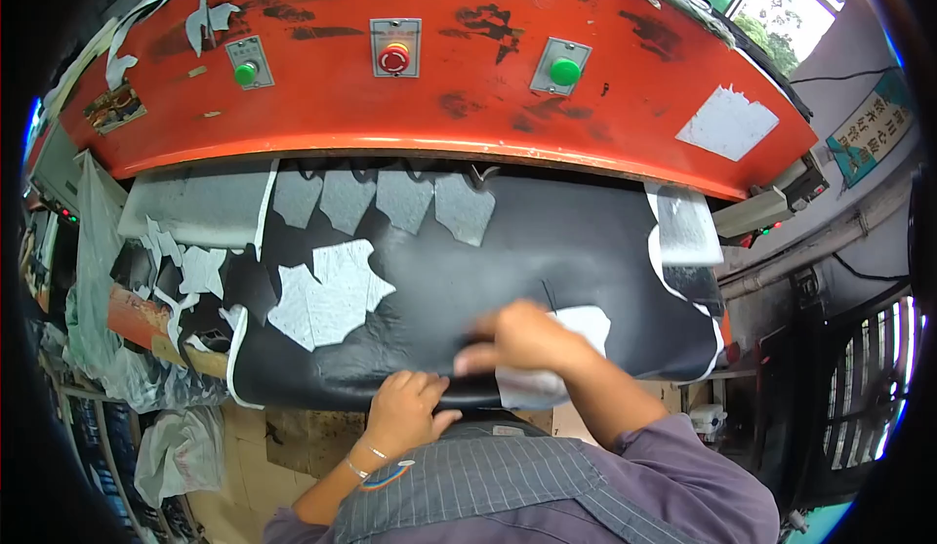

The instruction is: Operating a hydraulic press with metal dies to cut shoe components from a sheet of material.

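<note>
A wide black sheet [556, 241], leather-like with a pale underside showing at its edges, lies on the bed in front of me. My left hand [408, 409] rests on its near edge, fingers apart and thumb out to the side. Over the sheet's near middle hovers my right hand [527, 339], its fingertips smeared by motion; whether it holds anything does not show. Beside its wrist lies a white piece [588, 323], and a paler patch [532, 388] shows below the hand. Left of centre, white irregular pieces [322, 295] lie on the sheet, near wrinkles.
A red machine beam [439, 115] spans the far side, with green buttons [564, 72] and a red knob [394, 57]. Several grey shapes [407, 201] line up below it. Scraps [202, 271] and plastic bags [181, 451] are at left. A barred door [874, 378] stands at right.
</note>
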A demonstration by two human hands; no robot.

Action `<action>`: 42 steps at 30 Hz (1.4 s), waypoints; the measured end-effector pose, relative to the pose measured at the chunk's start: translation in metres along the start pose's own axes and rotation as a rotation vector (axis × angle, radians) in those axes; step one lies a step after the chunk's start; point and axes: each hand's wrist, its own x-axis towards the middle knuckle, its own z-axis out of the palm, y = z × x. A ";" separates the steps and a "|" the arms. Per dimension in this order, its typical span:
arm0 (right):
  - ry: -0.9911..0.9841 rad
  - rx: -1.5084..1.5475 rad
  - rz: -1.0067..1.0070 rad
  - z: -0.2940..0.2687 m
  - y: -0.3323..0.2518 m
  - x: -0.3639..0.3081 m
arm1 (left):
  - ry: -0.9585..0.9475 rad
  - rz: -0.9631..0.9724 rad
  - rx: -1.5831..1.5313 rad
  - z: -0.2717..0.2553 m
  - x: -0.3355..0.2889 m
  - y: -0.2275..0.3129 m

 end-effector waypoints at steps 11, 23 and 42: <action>0.045 -0.189 0.620 -0.048 0.048 0.211 | -0.008 -0.123 -0.617 -0.051 0.123 -0.016; -0.147 1.015 -0.083 -0.033 0.099 0.039 | 0.222 -0.107 -0.778 -0.018 0.207 -0.012; -0.046 0.348 -0.522 -0.030 0.093 0.005 | 0.129 -0.249 -0.713 0.009 0.142 0.016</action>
